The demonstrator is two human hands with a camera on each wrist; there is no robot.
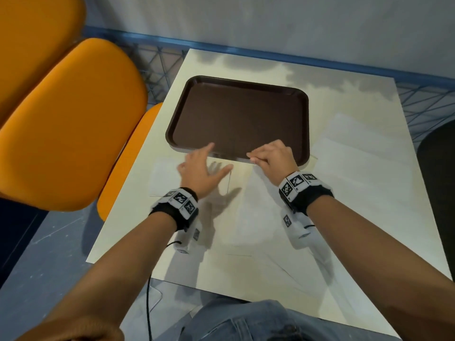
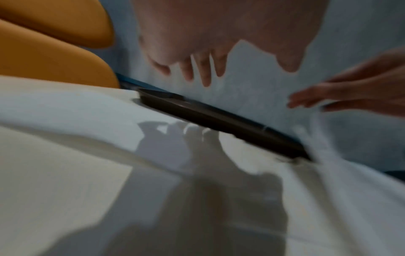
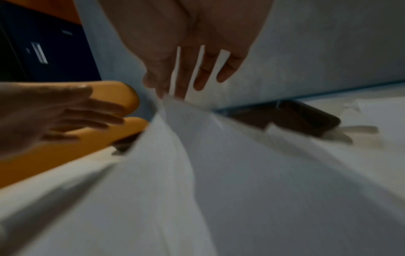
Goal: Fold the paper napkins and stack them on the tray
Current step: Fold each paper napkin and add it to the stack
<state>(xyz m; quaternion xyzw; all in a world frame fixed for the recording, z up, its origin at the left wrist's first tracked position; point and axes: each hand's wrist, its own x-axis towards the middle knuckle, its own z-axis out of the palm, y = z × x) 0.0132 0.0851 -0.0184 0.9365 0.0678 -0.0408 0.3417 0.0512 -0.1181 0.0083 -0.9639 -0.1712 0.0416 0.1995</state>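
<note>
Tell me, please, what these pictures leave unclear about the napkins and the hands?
- Napkin edges: head view, white on pale table, washed out.
- Right hand grip: head view, fingertips hidden by knuckles; right wrist view blurred.
- Left hand contact with paper: motion blur.
- Number of napkins: unclear.

A canteen or fast-food style eating area: a square cream table point(image 1: 258, 230) bearing a brown plastic serving tray point(image 1: 187, 112) stands against a pale wall edged with a blue rail point(image 1: 246, 51), flanked by moulded orange chairs point(image 1: 66, 124) and loose white paper napkins point(image 1: 357, 153).
</note>
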